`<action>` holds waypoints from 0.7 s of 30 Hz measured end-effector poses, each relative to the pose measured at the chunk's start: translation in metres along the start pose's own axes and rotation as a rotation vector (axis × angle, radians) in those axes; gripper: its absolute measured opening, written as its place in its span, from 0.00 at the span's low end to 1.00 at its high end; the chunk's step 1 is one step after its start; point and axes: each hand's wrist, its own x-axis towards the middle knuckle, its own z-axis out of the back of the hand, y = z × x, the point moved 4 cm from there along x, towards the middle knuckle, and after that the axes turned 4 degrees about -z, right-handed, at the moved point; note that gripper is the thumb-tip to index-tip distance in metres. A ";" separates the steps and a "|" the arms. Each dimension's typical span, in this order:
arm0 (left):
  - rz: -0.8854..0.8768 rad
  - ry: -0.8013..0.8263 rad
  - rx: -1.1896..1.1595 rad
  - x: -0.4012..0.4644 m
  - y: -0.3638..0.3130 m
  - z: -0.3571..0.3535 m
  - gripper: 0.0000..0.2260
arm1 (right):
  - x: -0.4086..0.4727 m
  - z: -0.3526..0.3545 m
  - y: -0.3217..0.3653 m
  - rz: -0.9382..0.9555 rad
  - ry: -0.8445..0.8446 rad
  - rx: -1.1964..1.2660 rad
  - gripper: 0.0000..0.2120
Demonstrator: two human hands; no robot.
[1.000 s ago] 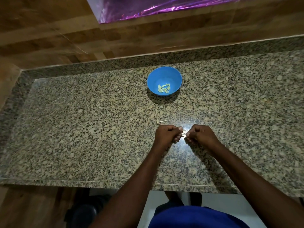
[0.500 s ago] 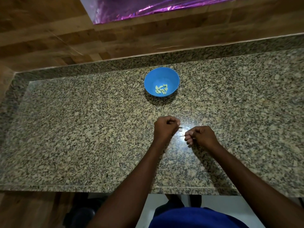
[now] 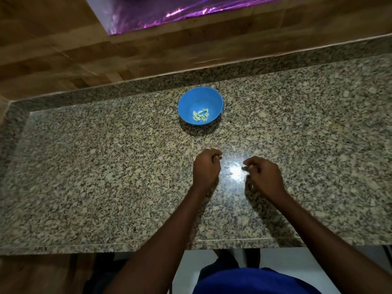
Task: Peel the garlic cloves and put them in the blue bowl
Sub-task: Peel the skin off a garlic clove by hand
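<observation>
granite counter [image 3: 106, 187]: blue bowl [image 3: 186, 102] beyond both hands.

**Hands apart over the worktop, cloves in the bowl**

The blue bowl [image 3: 200, 108] at 12 o'clock holds peeled garlic cloves [image 3: 200, 115]. On the granite worktop [image 3: 84, 177], the left hand [image 3: 206, 167] is curled; the right hand [image 3: 262, 176] pinches a pale scrap. Skin bits [image 3: 230, 169] lie between them.

The single head camera looked steeply down from above the bench's [image 3: 84, 177] near edge, toward its far edge.
</observation>
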 end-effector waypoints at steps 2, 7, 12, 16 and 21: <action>-0.136 0.056 0.123 -0.014 0.001 -0.011 0.17 | 0.001 0.000 0.001 0.158 -0.063 -0.127 0.13; -0.289 0.249 0.403 -0.054 0.007 -0.040 0.28 | 0.021 -0.022 -0.018 0.331 0.061 -0.550 0.27; -0.454 0.234 0.378 -0.077 0.003 -0.036 0.23 | -0.014 -0.048 -0.036 0.494 0.174 -0.640 0.29; -0.161 -0.053 0.186 -0.069 0.014 0.000 0.17 | -0.026 -0.036 -0.031 0.516 0.204 -0.466 0.26; -0.221 0.047 0.360 -0.083 0.011 -0.020 0.22 | -0.003 -0.024 -0.030 0.362 0.067 -0.545 0.27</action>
